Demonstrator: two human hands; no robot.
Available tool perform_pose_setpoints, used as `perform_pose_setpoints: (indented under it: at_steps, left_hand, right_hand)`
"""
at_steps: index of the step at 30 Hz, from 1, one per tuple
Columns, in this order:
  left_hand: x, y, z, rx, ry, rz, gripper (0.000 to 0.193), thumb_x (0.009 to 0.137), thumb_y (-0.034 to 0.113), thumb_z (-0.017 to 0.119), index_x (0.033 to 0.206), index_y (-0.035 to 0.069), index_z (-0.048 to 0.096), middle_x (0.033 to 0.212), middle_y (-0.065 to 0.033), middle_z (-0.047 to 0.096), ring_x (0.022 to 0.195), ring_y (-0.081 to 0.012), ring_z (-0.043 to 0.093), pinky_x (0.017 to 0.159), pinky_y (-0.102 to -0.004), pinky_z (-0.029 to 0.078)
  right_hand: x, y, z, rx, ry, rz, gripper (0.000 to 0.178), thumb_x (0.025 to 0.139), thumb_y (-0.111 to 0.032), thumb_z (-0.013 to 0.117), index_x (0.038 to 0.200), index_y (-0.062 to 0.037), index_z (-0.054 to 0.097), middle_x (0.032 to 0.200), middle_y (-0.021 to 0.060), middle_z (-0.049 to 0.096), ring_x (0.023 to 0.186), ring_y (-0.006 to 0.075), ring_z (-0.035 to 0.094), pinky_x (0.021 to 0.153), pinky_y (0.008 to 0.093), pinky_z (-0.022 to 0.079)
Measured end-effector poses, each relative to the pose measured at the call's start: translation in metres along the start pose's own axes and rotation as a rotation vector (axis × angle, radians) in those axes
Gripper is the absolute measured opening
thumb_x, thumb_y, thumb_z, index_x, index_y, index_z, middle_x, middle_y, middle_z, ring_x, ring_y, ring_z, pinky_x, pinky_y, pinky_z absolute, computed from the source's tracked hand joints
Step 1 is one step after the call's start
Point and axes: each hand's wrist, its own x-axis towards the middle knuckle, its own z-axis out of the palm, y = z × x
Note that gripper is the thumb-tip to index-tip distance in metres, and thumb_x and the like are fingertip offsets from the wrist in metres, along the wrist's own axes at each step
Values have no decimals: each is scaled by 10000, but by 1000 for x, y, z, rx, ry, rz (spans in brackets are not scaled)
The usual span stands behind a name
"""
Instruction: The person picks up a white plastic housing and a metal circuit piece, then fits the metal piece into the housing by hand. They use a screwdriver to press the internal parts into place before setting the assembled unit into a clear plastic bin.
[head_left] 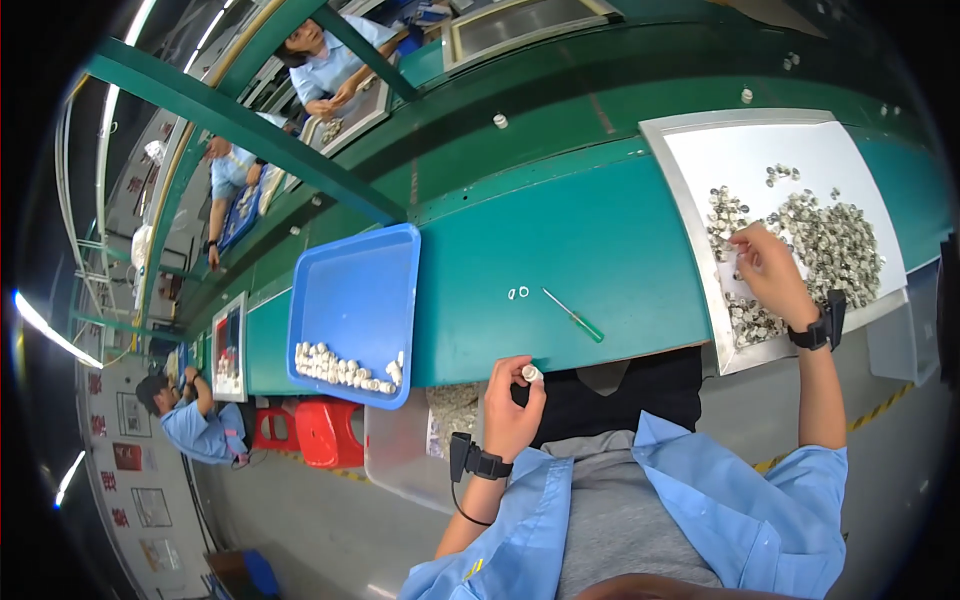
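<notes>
My left hand (pixel 510 410) is closed at the table's near edge, its thumb and fingers around a small white cylindrical part (pixel 531 373). My right hand (pixel 775 277) reaches over a white board with a metal frame (pixel 690 225), where many small silvery metal pieces (pixel 820 240) lie in a loose pile. Its thumb and fingertips are pinched together at the left side of that pile; what they hold is too small to make out. Between my hands, a screwdriver with a green handle (pixel 588 328) lies on the green table, beside two small white rings (pixel 523 292).
To the left, a blue tray (pixel 350 260) holds rows of white cylindrical parts (pixel 335 367) along its near side. Beyond the table runs a green conveyor belt (pixel 560 115) with a few scattered white parts. Red stools (pixel 330 432) stand below at left. Other people work across and further left.
</notes>
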Motion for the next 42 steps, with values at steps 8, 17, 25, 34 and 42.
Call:
perform_pose_setpoints:
  at_steps: [8, 17, 25, 34, 42]
  left_hand:
    - [-1, 26, 14, -27, -75, 91, 297, 870, -113, 592, 1152, -20, 574, 1166, -104, 549, 1060, -195, 573, 955, -295, 459]
    - [37, 39, 31, -164, -202, 102, 260, 849, -110, 560, 1095, -32, 592, 1161, -121, 557, 1017, -210, 590, 924, -300, 476]
    - [77, 50, 31, -526, -400, 44, 221, 859, -127, 473, 1000, -25, 610, 1024, -105, 591, 893, -156, 566, 823, -281, 474]
    - [91, 101, 18, -943, -500, -163, 154, 968, 16, 577, 1103, -40, 625, 1048, -98, 644, 964, -129, 588, 867, -282, 470]
    - [88, 70, -16, -835, -582, 34, 183, 927, 13, 648, 1106, -27, 635, 1052, -88, 656, 942, -117, 601, 833, -263, 478]
  right_hand:
    - [12, 40, -17, 53, 206, -221, 142, 871, 25, 615, 1008, 21, 651, 978, 86, 635, 861, 196, 627, 789, 304, 508]
    - [-22, 6, -16, 412, 251, 12, 215, 897, -16, 670, 1104, -3, 616, 1034, 69, 644, 957, 141, 642, 884, 329, 526]
    - [-19, -72, 35, 735, 256, -121, 428, 866, 41, 679, 1261, 4, 517, 1090, 104, 625, 992, 176, 638, 905, 340, 505]
    - [-4, -153, 112, 738, 182, -434, 453, 846, 50, 672, 1272, 4, 527, 1036, 125, 641, 976, 230, 628, 889, 375, 489]
    - [11, -166, 116, 655, -14, -547, 266, 821, -35, 702, 1082, 5, 669, 1043, 135, 660, 922, 242, 618, 854, 382, 451]
